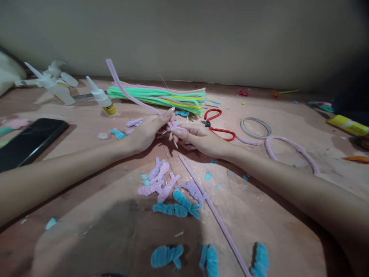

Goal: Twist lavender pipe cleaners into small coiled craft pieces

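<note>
A long lilac pipe cleaner (pixel 127 93) rises up and to the left out of my fingers. My left hand (pixel 151 130) is closed on it, thumb and fingertips pinched near its lower end. My right hand (pixel 197 138) pinches the same piece just beside, where the strand looks folded or twisted; the fingers partly hide that part. Below the hands lies another straight lilac pipe cleaner (pixel 221 223). Left of it are coiled pink and lilac pipe-cleaner pieces (pixel 157 182) and coiled blue pieces (pixel 170 209).
Behind my hands lies a bundle of green, yellow and pink pipe cleaners (pixel 155 96). Red-handled scissors (pixel 220 125), a tape ring (pixel 256 127) and a lilac hoop (pixel 294 144) are at right. Glue bottles (pixel 103 100) and a black phone (pixel 33 138) are at left.
</note>
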A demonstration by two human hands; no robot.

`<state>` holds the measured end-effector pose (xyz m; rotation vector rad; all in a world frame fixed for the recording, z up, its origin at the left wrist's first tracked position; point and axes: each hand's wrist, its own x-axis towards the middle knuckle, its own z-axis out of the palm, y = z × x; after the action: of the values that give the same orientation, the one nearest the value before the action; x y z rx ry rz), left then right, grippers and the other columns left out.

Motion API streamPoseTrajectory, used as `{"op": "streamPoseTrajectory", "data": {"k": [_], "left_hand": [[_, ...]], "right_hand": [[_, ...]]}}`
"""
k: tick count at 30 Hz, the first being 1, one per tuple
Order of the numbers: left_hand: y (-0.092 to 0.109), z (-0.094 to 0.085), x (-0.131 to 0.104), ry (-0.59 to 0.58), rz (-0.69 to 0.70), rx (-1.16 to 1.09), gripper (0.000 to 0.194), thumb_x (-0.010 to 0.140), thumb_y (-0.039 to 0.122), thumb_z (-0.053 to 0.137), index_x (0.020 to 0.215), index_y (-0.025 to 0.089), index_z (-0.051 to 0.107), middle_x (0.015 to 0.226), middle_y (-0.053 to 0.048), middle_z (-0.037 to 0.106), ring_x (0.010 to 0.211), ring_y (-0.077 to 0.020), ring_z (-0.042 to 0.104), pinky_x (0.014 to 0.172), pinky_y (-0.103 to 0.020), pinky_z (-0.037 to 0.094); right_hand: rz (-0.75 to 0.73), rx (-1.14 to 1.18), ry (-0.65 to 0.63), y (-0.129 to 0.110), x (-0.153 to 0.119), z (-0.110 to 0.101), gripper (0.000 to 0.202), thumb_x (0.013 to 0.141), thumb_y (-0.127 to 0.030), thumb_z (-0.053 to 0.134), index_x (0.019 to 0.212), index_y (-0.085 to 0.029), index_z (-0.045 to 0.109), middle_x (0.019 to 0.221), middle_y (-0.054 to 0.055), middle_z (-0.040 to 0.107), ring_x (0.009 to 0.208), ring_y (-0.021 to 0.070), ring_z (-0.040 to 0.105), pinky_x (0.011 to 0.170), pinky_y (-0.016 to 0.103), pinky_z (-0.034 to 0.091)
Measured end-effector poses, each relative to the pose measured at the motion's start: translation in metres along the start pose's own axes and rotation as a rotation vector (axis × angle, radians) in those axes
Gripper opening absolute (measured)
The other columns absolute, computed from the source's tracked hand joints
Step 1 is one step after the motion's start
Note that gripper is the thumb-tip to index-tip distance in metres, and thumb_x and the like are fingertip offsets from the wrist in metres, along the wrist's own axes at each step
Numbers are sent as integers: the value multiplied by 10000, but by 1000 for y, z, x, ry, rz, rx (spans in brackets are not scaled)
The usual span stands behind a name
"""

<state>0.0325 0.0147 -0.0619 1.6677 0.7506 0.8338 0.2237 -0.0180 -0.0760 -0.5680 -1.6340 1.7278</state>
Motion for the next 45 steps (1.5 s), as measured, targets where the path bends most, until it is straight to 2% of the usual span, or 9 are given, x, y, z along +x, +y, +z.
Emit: {"op": "streamPoseTrajectory", "data": {"k": [7, 14, 17, 20, 25, 29, 33, 37, 45], "left_hand": [[4, 2, -2, -10, 86, 83, 680, 929, 749, 578, 558, 186, 488, 515, 16, 402, 460, -89, 348, 465, -264, 246], [-4, 6, -4, -64, 21, -121, 574, 827, 723, 739, 698, 180, 605, 588, 8, 576, 505, -118, 536, 474, -248, 432], [-3, 4, -3, -84, 96, -28, 601, 863, 720, 702, 655, 169, 579, 603, 7, 569, 549, -108, 537, 521, -234, 458], [2, 1, -5, -125, 199, 183, 616, 956, 705, 580, 668, 161, 597, 645, -1, 576, 588, -107, 533, 563, -235, 462], [-4, -1, -11, 152, 393, 497, 461, 1018, 598, 557, 854, 174, 634, 769, -17, 647, 684, -128, 595, 629, -255, 481], [-13, 2, -10, 271, 391, 469, 329, 1045, 518, 550, 955, 206, 601, 750, 1, 660, 647, -136, 634, 596, -260, 515], [-15, 3, -11, 250, 361, 368, 218, 1053, 439, 571, 984, 234, 546, 702, 24, 673, 586, -136, 663, 569, -262, 544], [-15, 1, -14, 162, 497, 442, 191, 1041, 391, 606, 961, 221, 573, 755, 6, 714, 657, -142, 706, 600, -258, 556], [-16, -5, -5, 46, 808, 669, 62, 1035, 255, 619, 992, 210, 621, 1019, -29, 738, 882, -121, 721, 734, -244, 576]], "right_hand": [[6, 94, -24, -2, -1, 0, 386, 970, -489, 711, 843, -134, 626, 589, -85, 412, 502, 46, 314, 457, 178, 255], [79, 110, 120, -3, 1, 3, 461, 1001, -587, 602, 854, -151, 625, 682, -6, 571, 550, 96, 493, 479, 220, 385], [64, -28, 35, -8, 1, -5, 437, 928, -547, 739, 799, -147, 619, 687, -10, 585, 607, 88, 499, 539, 210, 402], [71, -111, -61, -11, 1, -12, 438, 909, -498, 781, 738, -136, 601, 584, -64, 476, 530, 46, 393, 492, 190, 286], [17, -69, 9, -9, 2, -7, 391, 912, -441, 789, 767, -145, 579, 573, -88, 446, 471, 26, 346, 427, 183, 215], [29, 1, 176, -6, 3, 4, 286, 1035, -313, 634, 807, -167, 544, 581, -79, 498, 435, 31, 404, 400, 166, 281], [99, 37, 292, -5, 6, 9, 289, 1096, -208, 470, 821, -169, 549, 618, -47, 584, 450, 52, 522, 439, 168, 432], [88, 117, 310, -4, 10, 7, 299, 1087, -145, 418, 826, -159, 562, 649, -15, 642, 486, 75, 610, 492, 187, 525], [58, 127, 275, 7, 10, -4, 186, 1070, -305, 511, 978, -255, 358, 718, -38, 684, 531, 142, 681, 546, 279, 593]]}}
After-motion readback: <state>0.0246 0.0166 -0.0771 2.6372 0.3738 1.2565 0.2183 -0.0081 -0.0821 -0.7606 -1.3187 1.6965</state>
